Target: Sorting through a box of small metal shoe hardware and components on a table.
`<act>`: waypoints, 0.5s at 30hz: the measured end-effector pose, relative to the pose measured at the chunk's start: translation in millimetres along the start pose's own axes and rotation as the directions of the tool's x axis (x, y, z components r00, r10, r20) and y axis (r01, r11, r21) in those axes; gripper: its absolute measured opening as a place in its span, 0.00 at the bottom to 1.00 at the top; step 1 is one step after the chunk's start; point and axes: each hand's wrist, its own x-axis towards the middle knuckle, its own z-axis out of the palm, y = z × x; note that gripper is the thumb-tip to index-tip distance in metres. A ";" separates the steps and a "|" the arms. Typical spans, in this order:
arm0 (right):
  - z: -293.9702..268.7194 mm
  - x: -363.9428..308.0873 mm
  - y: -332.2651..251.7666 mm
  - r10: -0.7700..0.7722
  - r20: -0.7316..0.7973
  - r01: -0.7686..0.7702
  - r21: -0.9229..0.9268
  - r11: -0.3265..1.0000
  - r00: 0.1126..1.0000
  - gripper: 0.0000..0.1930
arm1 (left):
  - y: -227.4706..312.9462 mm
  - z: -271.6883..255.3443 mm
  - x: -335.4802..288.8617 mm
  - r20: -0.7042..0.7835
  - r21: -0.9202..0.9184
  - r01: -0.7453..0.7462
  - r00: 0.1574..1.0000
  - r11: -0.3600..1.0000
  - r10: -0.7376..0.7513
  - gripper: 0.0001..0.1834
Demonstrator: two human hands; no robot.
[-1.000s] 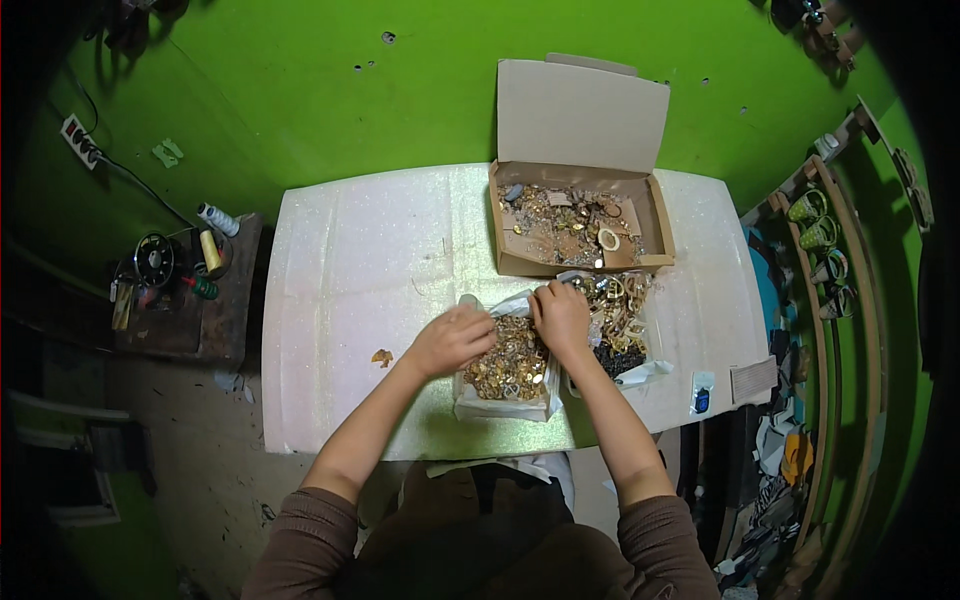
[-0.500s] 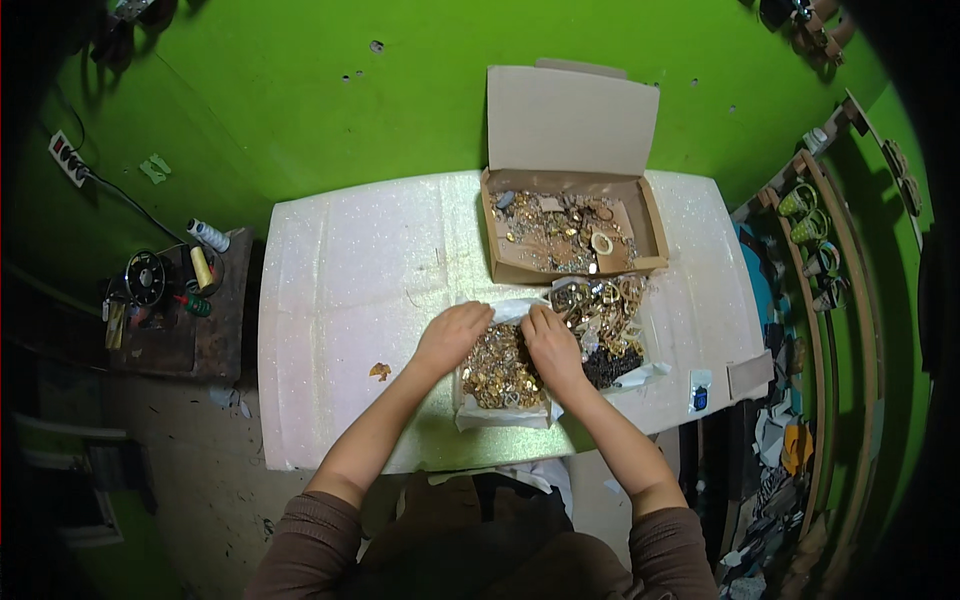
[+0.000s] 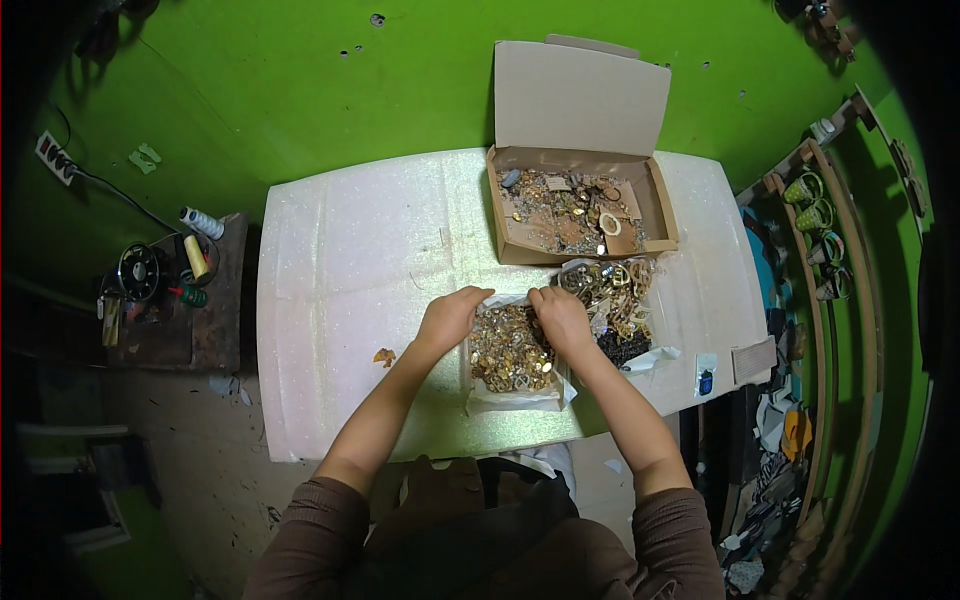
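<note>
A small paper-lined tray (image 3: 515,402) sits on the table in front of me, heaped with small gold and silver metal pieces (image 3: 508,360). My left hand (image 3: 450,318) is closed at its far left corner, pinching the white paper liner (image 3: 508,299). At the far right corner, my right hand (image 3: 562,318) is closed on the same liner. The undersides of the fingertips are hidden. Close by on the right lies a second pile of buckles and metal trims (image 3: 615,290), with dark beads or chain (image 3: 624,346) at its near end.
Behind stands an open cardboard box (image 3: 580,252) with scattered trims inside. The pale glittery table (image 3: 340,260) carries a brown scrap (image 3: 384,356), a small packet (image 3: 706,375) and a grey card (image 3: 754,360). A side table (image 3: 180,330) holds thread spools; a rack with sandals (image 3: 810,190) stands right.
The view has shifted slightly. My left hand has turned its fingertips further onto the tray's far edge, and my right hand has drawn up to the far corner, uncovering more metal pieces.
</note>
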 end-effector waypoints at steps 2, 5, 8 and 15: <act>0.8 7.7 1.7 0.008 -0.028 -0.007 0.021 1.000 1.000 0.06 | -4.3 0.2 4.4 -0.063 -0.041 0.013 0.998 0.999 -0.016 0.17; 9.5 22.4 2.6 -0.074 -0.286 0.055 -0.074 0.996 0.955 0.09 | -11.7 -0.7 10.9 -0.122 -0.091 0.062 0.990 0.994 -0.073 0.16; 3.6 23.3 0.5 -0.044 -0.354 0.017 -0.081 0.997 0.934 0.12 | -14.7 -0.9 11.8 -0.123 -0.121 0.116 0.984 0.986 -0.131 0.14; -1.4 23.2 3.9 -0.014 -0.266 -0.033 -0.169 0.985 0.964 0.09 | -13.8 2.8 18.9 -0.156 -0.169 0.105 0.979 0.980 -0.132 0.12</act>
